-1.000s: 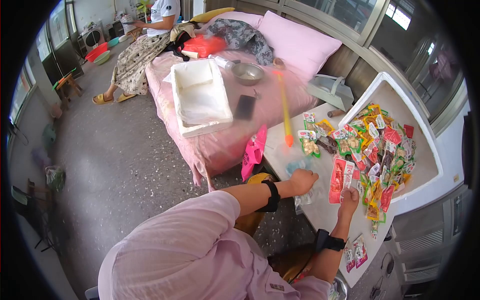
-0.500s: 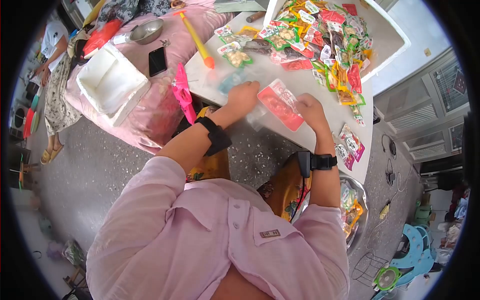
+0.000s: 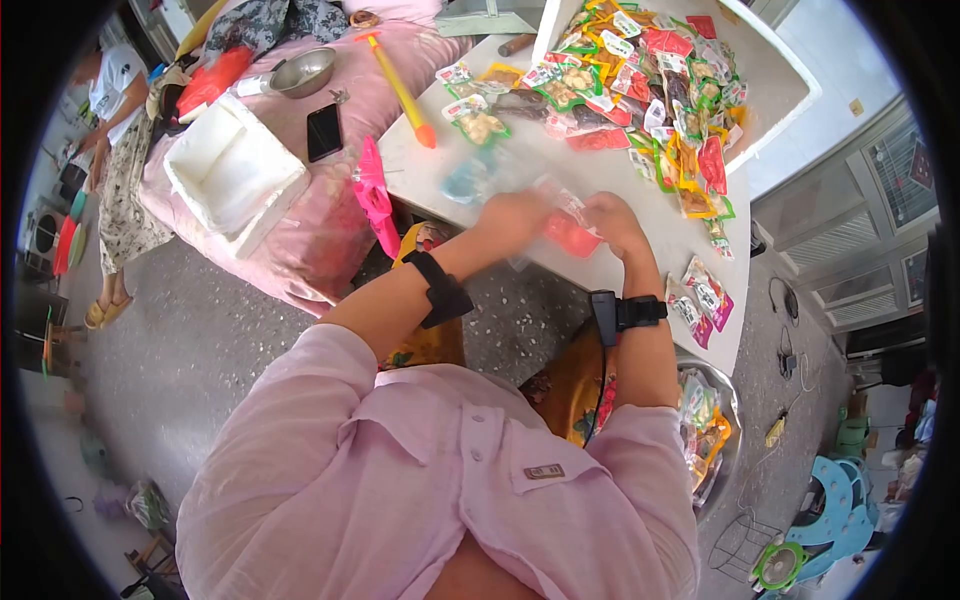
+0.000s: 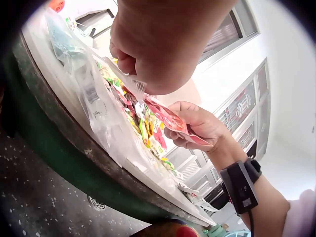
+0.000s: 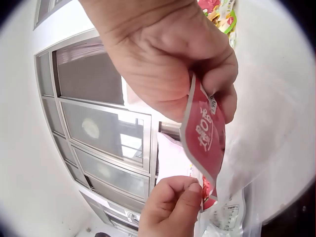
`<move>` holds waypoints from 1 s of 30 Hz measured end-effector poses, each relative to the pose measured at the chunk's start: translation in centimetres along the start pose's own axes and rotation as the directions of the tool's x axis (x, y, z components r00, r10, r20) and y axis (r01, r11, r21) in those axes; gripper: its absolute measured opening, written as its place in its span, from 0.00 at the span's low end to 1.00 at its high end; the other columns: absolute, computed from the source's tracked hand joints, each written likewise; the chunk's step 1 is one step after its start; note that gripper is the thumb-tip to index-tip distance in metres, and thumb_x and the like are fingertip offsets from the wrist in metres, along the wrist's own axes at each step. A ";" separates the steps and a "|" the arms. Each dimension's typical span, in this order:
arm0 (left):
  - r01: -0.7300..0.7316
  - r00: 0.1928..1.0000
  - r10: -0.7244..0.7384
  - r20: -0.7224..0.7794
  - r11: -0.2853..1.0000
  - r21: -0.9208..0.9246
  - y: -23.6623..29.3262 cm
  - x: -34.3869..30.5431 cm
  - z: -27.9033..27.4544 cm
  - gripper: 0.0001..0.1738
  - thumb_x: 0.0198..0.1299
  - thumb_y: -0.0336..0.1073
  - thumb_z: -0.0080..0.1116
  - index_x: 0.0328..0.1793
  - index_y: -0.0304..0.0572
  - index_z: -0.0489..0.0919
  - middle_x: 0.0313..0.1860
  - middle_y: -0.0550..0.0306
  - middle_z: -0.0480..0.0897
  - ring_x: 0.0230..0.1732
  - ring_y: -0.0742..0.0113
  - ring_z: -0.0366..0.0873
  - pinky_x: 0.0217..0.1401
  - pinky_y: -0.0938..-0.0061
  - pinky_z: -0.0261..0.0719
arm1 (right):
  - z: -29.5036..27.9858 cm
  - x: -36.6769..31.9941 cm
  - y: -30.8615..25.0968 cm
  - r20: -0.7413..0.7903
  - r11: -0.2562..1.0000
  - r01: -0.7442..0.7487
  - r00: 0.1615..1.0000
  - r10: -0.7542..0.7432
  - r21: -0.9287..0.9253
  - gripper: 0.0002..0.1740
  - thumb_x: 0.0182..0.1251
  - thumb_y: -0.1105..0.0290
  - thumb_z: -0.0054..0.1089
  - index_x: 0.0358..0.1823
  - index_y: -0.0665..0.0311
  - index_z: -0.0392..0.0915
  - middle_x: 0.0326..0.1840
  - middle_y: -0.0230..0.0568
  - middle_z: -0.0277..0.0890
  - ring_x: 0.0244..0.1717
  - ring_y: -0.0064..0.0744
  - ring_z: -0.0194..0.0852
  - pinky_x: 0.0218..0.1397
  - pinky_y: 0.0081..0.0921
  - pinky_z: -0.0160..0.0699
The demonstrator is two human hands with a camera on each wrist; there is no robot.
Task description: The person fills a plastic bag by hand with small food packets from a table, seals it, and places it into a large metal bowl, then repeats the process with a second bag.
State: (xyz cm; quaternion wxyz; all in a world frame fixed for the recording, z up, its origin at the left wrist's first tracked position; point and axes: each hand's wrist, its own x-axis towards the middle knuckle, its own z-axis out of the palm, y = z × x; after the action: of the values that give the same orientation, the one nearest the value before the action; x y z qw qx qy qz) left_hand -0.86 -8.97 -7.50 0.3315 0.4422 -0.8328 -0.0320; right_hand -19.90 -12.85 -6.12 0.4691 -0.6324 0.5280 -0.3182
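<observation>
Over the near edge of the white table (image 3: 420,175), both hands are at a red-and-white food packet (image 3: 573,236). My right hand (image 3: 618,224) grips its right end; in the right wrist view the packet (image 5: 203,136) comes out from between thumb and curled fingers. My left hand (image 3: 513,222), blurred in the head view, pinches the opposite end, as the left hand (image 5: 173,205) shows in the right wrist view. Clear film with a ridged edge (image 4: 138,86) lies at the left fingers. A clear plastic bag (image 4: 101,106) lies on the table beside the hands.
A heap of colourful food packets (image 3: 665,90) spills from a white foam box (image 3: 770,85). Two purple-edged packets (image 3: 700,300) lie at the table's right side. A metal basin (image 3: 735,410) holds more packets below. A bed (image 3: 330,210) bears a foam tray (image 3: 205,155) and phone (image 3: 324,132).
The head view has swung right and down. The packet, upright in the right hand a second ago, now tilts between both hands; the left hand has moved right to its end.
</observation>
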 end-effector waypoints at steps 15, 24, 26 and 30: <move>0.104 0.994 -0.104 0.033 0.994 -0.017 -0.8 -0.7 1.6 0.07 0.39 0.33 0.50 0.28 0.42 0.71 0.22 0.50 0.74 0.25 0.52 0.73 0.23 0.61 0.70 | 5.1 -1.0 2.2 -0.109 0.762 -0.126 0.962 0.250 0.636 0.24 0.51 0.80 0.48 0.50 0.76 0.54 0.40 0.48 0.62 0.36 0.34 0.66 0.33 0.25 0.72; 0.087 0.996 -0.086 0.020 0.995 -0.042 -0.4 -0.5 0.9 0.08 0.38 0.34 0.50 0.28 0.43 0.72 0.23 0.52 0.73 0.27 0.54 0.74 0.26 0.61 0.70 | 4.2 -1.2 2.3 -0.071 0.847 -0.234 0.950 0.303 0.477 0.15 0.52 0.79 0.48 0.43 0.71 0.62 0.23 0.39 0.67 0.19 0.22 0.65 0.15 0.12 0.60; 0.050 0.999 -0.050 -0.006 0.998 -0.036 -0.6 -0.5 0.7 0.08 0.37 0.34 0.51 0.27 0.43 0.72 0.23 0.53 0.73 0.27 0.54 0.73 0.26 0.62 0.70 | 4.1 -1.5 1.7 -0.077 0.775 -0.214 0.945 0.319 0.595 0.14 0.52 0.79 0.48 0.42 0.70 0.63 0.24 0.39 0.67 0.19 0.22 0.64 0.16 0.12 0.61; 0.005 0.999 -0.006 -0.039 1.000 -0.025 -0.7 -0.2 0.8 0.08 0.36 0.34 0.51 0.27 0.44 0.72 0.22 0.54 0.72 0.26 0.55 0.73 0.24 0.63 0.69 | 4.2 -1.4 1.8 -0.146 0.724 -0.122 0.944 0.296 0.679 0.11 0.54 0.79 0.48 0.40 0.69 0.64 0.25 0.38 0.67 0.20 0.22 0.64 0.17 0.11 0.61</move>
State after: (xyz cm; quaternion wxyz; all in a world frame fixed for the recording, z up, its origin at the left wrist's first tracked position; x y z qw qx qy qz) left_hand -0.79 -9.44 -8.48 0.3528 0.4409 -0.8246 -0.0345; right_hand -17.08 -10.39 -9.17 0.6266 -0.3171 0.5028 -0.5040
